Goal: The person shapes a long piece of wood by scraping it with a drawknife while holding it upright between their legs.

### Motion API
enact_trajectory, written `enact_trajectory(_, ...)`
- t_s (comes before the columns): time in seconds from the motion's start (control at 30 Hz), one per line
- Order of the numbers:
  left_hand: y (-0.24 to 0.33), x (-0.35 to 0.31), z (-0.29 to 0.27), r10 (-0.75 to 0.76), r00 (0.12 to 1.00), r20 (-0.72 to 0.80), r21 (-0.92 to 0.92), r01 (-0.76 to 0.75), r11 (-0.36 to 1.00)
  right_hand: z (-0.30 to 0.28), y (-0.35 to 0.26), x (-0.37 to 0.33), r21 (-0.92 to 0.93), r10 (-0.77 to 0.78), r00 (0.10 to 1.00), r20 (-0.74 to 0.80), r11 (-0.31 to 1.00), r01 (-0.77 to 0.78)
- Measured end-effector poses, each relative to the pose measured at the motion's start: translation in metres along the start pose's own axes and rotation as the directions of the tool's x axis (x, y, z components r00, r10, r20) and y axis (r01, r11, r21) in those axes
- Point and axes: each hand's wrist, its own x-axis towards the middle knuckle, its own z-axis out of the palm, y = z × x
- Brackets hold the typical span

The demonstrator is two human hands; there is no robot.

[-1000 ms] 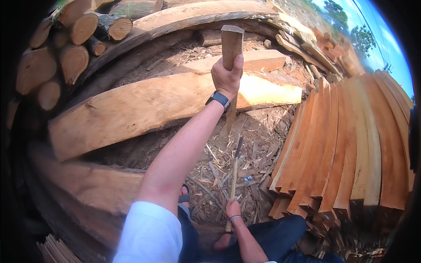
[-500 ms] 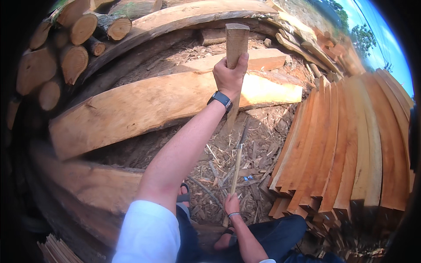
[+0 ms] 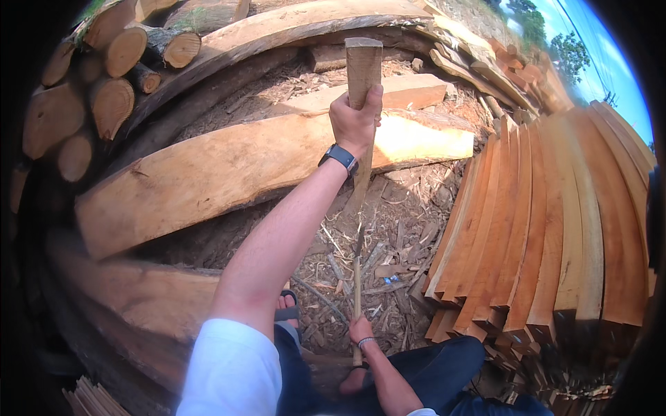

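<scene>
My left hand (image 3: 356,123), with a dark watch on the wrist, is wrapped round the upper part of a squared wooden stake (image 3: 364,66). The stake stands upright and narrows toward its lower end, which is down near the chip-covered ground. Lower in the view, my right hand (image 3: 360,329) grips the long wooden handle (image 3: 357,284) of a narrow-bladed chopping knife. Its dark blade (image 3: 360,239) points away from me, with the tip close to the stake's lower end. Whether blade and wood touch, I cannot tell.
A thick rough-sawn slab (image 3: 229,166) lies across behind the stake. Stacked reddish planks (image 3: 548,229) fill the right side. Cut logs (image 3: 114,104) are piled at the far left. Bark and wood chips (image 3: 409,239) cover the ground by my sandalled foot (image 3: 286,308).
My right hand has moved left and slightly down, bringing the blade closer in line with the stake's lower end. My left hand keeps its hold on the stake.
</scene>
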Motion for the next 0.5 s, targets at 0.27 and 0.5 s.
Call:
enact_trajectory(0.27, 0.000, -0.001, -0.003, 0.021, 1.000, -0.020, -0.025, -0.021, 0.999, 0.004, -0.002, 0.011, -0.046, -0.103, 0.987, -0.120, 0.994, 0.098)
enact_trajectory(0.5, -0.002, 0.003, -0.013, 0.031, 0.997, -0.067, -0.020, -0.032, 0.999, -0.003, -0.026, -0.001, 0.072, -0.098, 0.945, -0.312, 0.989, 0.126)
